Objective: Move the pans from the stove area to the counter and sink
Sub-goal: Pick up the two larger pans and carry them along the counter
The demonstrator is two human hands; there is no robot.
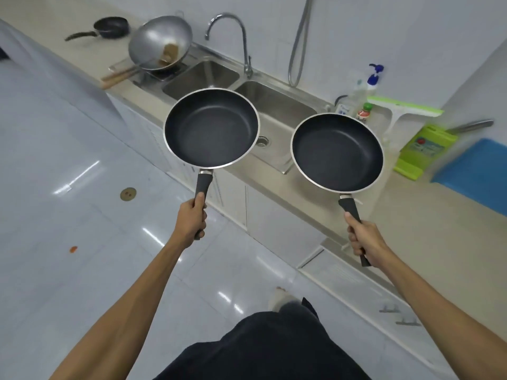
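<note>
I hold two black non-stick frying pans with silver rims, both empty and level in the air. My left hand grips the black handle of the left pan, which hangs over the front edge of the steel double sink. My right hand grips the handle of the right pan, which hovers above the beige counter just right of the sink. A small black pan lies on the counter at the far left, and a steel wok leans beside the sink.
A curved faucet rises behind the sink. Soap bottles, a green squeegee, a green cutting board and a blue mat crowd the counter at right. White cabinets run below; glossy tile floor lies at left.
</note>
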